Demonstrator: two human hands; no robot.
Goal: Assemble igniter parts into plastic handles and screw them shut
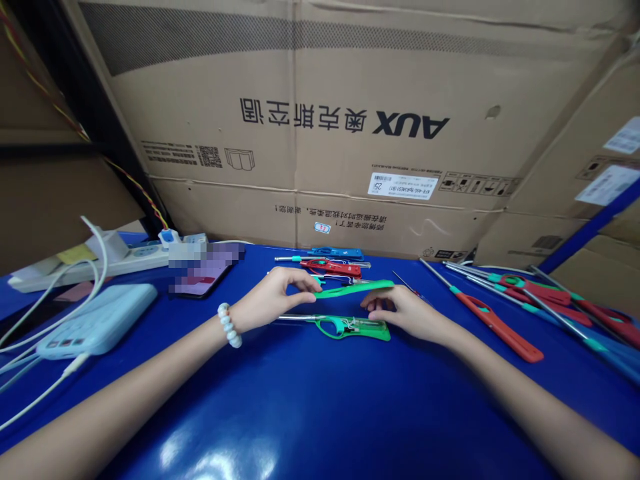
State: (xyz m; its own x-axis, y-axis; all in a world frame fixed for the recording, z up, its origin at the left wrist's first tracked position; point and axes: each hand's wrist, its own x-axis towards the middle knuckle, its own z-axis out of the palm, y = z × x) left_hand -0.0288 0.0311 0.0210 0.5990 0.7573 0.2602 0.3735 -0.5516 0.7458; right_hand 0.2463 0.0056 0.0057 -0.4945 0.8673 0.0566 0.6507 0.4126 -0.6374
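Observation:
My left hand (273, 298), with a white bead bracelet on the wrist, pinches one end of a green plastic cover strip (357, 288). My right hand (403, 312) has its fingers closed under the strip's other end. The strip hangs just above an opened green lighter body (345, 327) with a metal nozzle that lies flat on the blue table (320, 400). My right hand's fingertips rest next to that body's right end.
Behind my hands lie a red lighter (333, 267) and a blue one (335, 253). Several red and blue long-nozzle lighters (505, 330) lie at the right. A phone (200, 277), a light-blue power bank (100, 320), a power strip (125, 257) and white cables sit left. Cardboard boxes (350, 120) wall the back.

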